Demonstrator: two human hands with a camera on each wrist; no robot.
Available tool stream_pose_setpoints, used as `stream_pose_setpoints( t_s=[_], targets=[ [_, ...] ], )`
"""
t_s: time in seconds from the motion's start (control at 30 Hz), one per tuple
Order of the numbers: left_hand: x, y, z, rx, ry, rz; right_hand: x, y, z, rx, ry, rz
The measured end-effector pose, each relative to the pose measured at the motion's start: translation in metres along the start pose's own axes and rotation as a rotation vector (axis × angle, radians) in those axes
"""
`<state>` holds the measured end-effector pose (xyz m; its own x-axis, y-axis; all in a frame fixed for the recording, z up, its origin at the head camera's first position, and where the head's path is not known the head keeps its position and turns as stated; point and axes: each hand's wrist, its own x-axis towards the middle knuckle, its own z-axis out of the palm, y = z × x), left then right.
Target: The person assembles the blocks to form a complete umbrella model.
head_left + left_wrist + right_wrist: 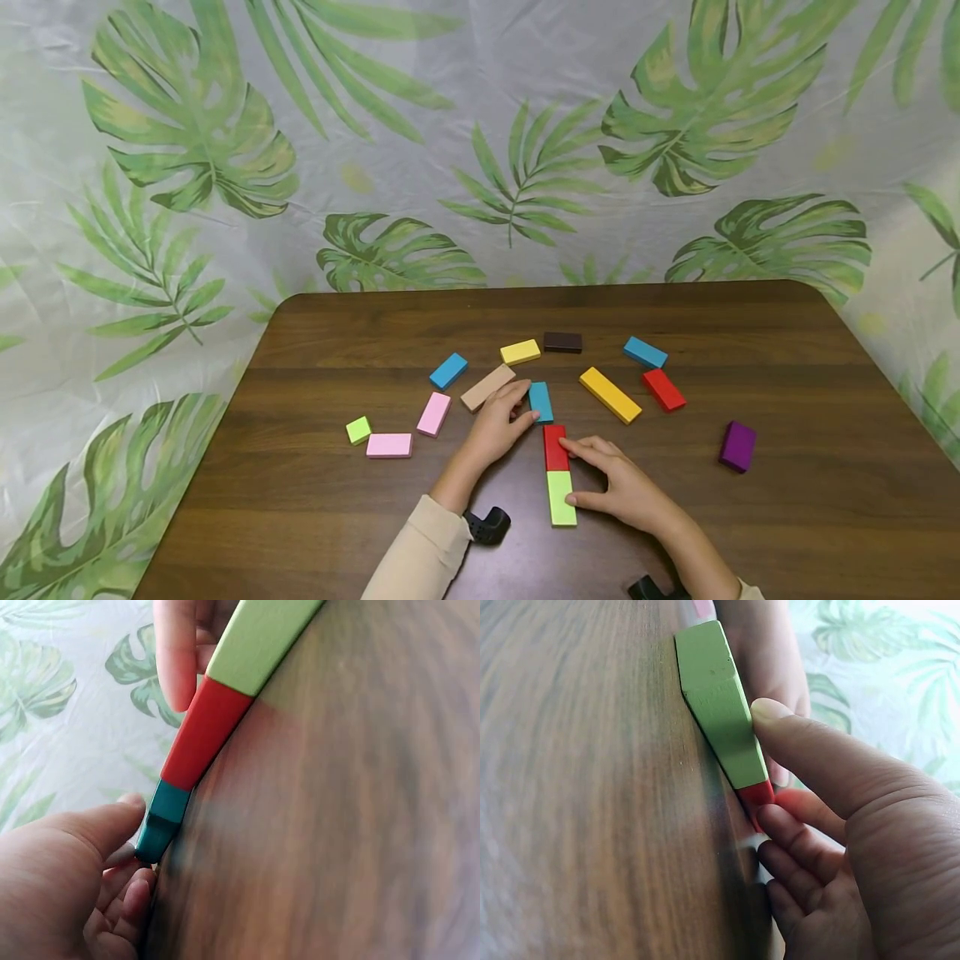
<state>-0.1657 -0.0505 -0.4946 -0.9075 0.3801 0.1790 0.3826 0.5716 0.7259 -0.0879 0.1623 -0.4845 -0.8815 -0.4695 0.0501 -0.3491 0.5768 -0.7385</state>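
A red block [556,448] and a light green block [561,499] lie end to end in a line on the table. A teal-blue block [541,402] lies just beyond the red one, slightly angled to the left in the head view. My left hand [498,423] is at the blue block's left side, thumb near its lower part and index fingertip by its far corner. On the right, my right hand [618,487] touches the line, its index finger at the red block and its thumb at the green block. The left wrist view shows the thumb [124,817] right beside the blue block.
Around the line lie a beige block [487,387], yellow [520,352], black [562,342], orange-yellow [610,395], red [663,390] and purple [738,446] blocks, two more blue, two pink blocks [389,446] and a small green block [358,430]. A leaf-patterned cloth [405,167] hangs behind the table.
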Motion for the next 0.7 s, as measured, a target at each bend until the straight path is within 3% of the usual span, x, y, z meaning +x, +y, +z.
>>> stream_pose_setpoints(
  t_s=[0.7],
  targets=[
    [0.001,0.003,0.012,0.121,0.033,0.017,0.0,-0.001,0.0,0.007,0.004,-0.007]
  ],
)
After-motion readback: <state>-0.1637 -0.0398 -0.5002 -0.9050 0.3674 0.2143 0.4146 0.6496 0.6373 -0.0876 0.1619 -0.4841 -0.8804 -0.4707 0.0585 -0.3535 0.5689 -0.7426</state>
